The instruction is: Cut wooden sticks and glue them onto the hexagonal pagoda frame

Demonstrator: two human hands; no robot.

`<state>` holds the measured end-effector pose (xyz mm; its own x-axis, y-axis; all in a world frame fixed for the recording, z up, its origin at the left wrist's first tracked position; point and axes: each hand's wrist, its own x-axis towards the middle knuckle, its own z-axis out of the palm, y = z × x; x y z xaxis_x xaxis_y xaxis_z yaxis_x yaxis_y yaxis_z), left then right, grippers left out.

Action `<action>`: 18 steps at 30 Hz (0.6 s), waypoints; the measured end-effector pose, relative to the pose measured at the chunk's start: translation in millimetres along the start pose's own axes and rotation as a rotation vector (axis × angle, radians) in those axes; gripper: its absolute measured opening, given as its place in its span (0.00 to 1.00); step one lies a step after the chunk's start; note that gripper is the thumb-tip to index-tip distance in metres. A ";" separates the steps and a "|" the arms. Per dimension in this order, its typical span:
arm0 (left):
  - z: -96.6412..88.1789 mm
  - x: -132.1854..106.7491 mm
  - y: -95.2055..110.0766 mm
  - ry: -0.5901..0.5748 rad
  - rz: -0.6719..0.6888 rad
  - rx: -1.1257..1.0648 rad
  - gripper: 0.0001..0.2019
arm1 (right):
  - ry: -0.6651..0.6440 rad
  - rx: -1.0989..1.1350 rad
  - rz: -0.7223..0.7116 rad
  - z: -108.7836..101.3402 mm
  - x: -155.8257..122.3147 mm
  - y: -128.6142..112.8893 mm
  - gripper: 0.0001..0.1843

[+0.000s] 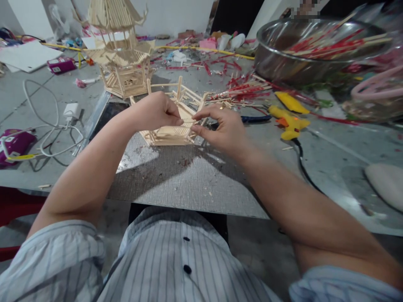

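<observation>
In front of me on the table sits a many-sided base (171,140) built of thin wooden sticks, with short posts and rails around its rim. Over its near side, my left hand (159,111) pinches one end of a thin wooden stick (187,121). My right hand (222,128), with a ring on one finger, pinches the other end between thumb and forefinger. The stick lies roughly level between both hands; whether it touches the base I cannot tell. Behind on the left stands a tiered stick pagoda (121,54).
A yellow glue gun (289,121) with a black cord lies right. Behind it stands a steel basin (267,54) with red-wrapped sticks. Red scraps and sticks (239,90) litter the back. A white charger (71,111) with its cable and a purple packet (19,144) lie left.
</observation>
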<state>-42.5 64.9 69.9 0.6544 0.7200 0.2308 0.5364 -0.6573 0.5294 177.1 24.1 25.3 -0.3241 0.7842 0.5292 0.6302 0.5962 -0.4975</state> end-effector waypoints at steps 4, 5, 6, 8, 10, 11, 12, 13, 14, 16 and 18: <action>-2.0 -0.5 3.3 0.012 -0.004 -0.010 0.10 | 0.013 -0.001 -0.026 1.5 -1.4 0.8 0.10; -2.8 -0.7 5.1 -0.002 -0.015 0.004 0.10 | 0.022 0.005 -0.031 2.2 -1.7 1.4 0.11; -3.7 -0.8 7.3 -0.024 -0.027 0.024 0.11 | 0.037 0.014 -0.038 3.3 -1.9 2.1 0.11; -5.8 -1.2 11.8 -0.069 -0.051 0.069 0.12 | 0.080 0.043 -0.065 6.2 -2.3 3.5 0.12; -7.6 -1.3 15.4 -0.095 -0.072 0.107 0.13 | 0.122 0.079 -0.109 9.5 -2.4 4.5 0.11; -8.1 -1.4 16.6 -0.102 -0.079 0.120 0.14 | 0.135 0.094 -0.131 10.9 -2.4 4.6 0.10; -8.5 -1.3 17.3 -0.105 -0.084 0.129 0.14 | 0.141 0.105 -0.145 11.9 -2.3 4.5 0.09; -8.6 -1.2 17.7 -0.102 -0.085 0.135 0.14 | 0.142 0.109 -0.153 12.5 -2.2 4.1 0.09; -8.6 -1.1 17.8 -0.100 -0.085 0.138 0.14 | 0.138 0.107 -0.156 12.7 -2.0 3.5 0.08; -8.2 -1.0 17.8 -0.097 -0.089 0.143 0.14 | 0.127 0.091 -0.155 12.2 -1.7 1.8 0.08; -7.1 -1.0 18.1 -0.095 -0.093 0.153 0.14 | 0.123 0.068 -0.152 11.6 -1.4 -0.1 0.08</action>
<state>-37.3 53.9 85.1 0.6420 0.7595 0.1052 0.6665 -0.6206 0.4132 169.3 24.9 16.7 -0.3208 0.6601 0.6792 0.5300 0.7195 -0.4489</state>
